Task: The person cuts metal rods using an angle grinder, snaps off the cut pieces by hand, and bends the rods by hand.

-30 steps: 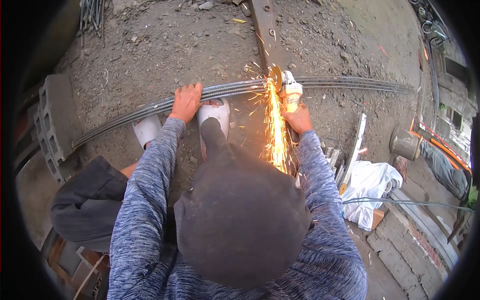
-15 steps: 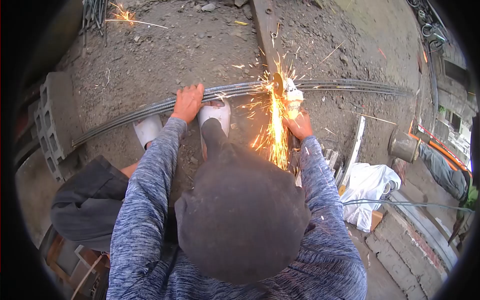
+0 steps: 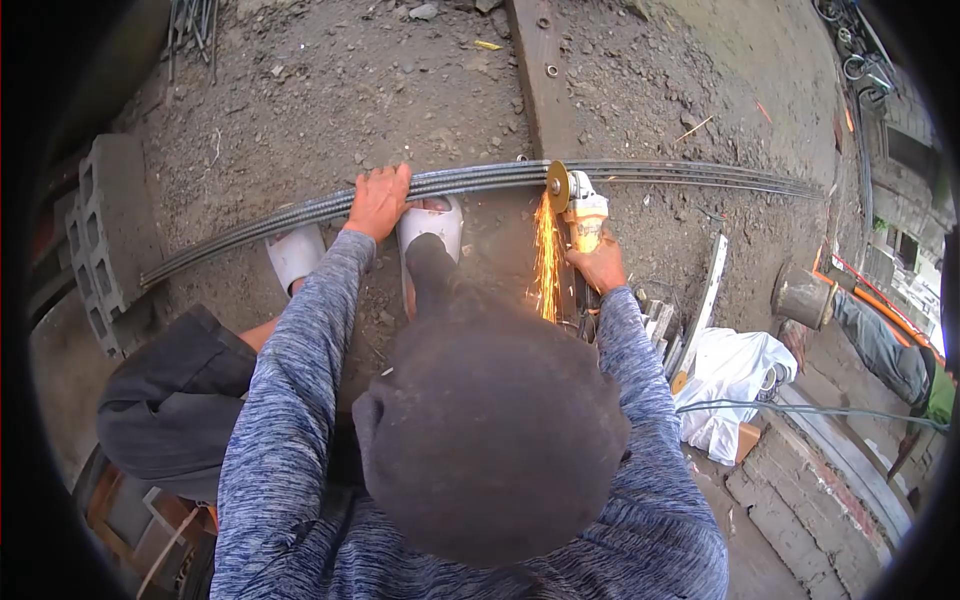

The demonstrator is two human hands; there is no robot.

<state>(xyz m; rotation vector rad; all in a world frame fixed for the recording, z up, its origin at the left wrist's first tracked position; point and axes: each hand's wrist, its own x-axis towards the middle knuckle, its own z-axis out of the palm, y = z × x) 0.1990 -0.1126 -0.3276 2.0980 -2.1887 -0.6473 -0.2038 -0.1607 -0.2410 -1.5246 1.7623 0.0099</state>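
My left hand (image 3: pixel 379 203) presses over a bundle of long ribbed steel bars (image 3: pixel 470 180), fingers curled across the top. My right hand (image 3: pixel 601 266) grips the body of a yellow angle grinder (image 3: pixel 588 218). The grinder's cutting disc (image 3: pixel 558 186) stands upright at the near side of the bars. Whether it still touches them I cannot tell. A narrow stream of sparks (image 3: pixel 547 262) falls from the disc. Under the bars lies a rusty steel beam (image 3: pixel 541 95) with holes along it.
Hollow concrete blocks (image 3: pixel 108 245) stand at the left end of the bars. White sandals (image 3: pixel 436 226) are close to the bundle. To the right lie a white sack (image 3: pixel 733 380), a metal cylinder (image 3: pixel 806 294) and a cable (image 3: pixel 830 406). Another person's leg (image 3: pixel 885 345) shows far right.
The wide burst of sparks around the disc has shrunk to a thin downward stream. The grinder has shifted slightly toward me, showing the disc more clearly. My left hand has stayed nearly still.
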